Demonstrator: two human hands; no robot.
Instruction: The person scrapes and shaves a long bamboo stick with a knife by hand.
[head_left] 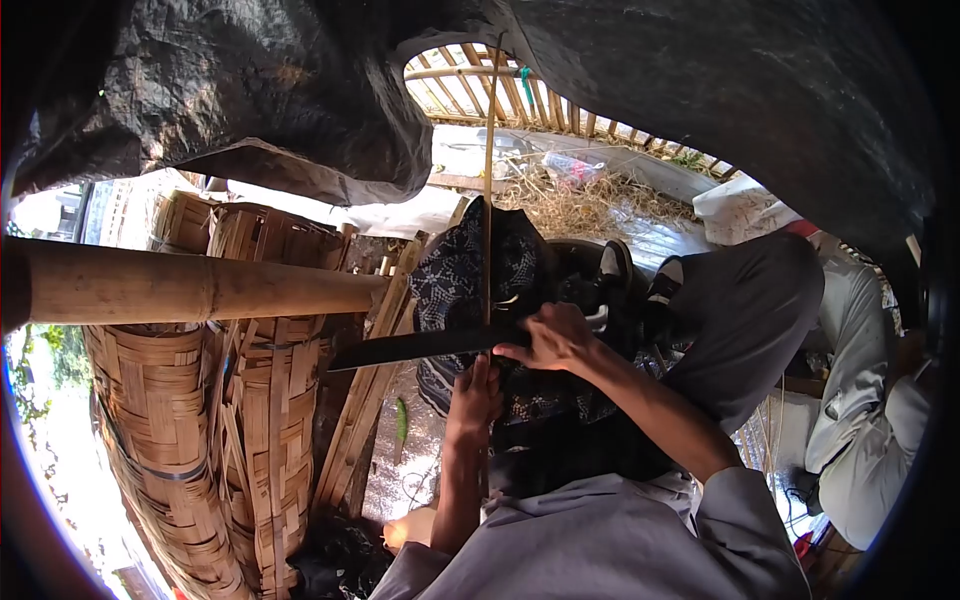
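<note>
My right hand (558,337) is closed round the handle of a machete (400,348). Its long dark blade points left and lies across a thin bamboo strip (489,180). Just below the blade, my left hand (474,402) grips the lower part of the strip, with fingertips close to the blade. The strip stands nearly upright in view, its far end reaching up towards the tarp opening. Behind the strip and blade, a dark patterned cloth (455,268) lies over my lap. My right hand hides most of the machete's handle.
Tall woven bamboo baskets (150,420) stand at the left, behind a thick bamboo pole (200,285). A black tarp (720,90) hangs overhead. Beyond are dry straw (590,205) and a bamboo fence (560,105). Another person's leg (850,350) is close on the right.
</note>
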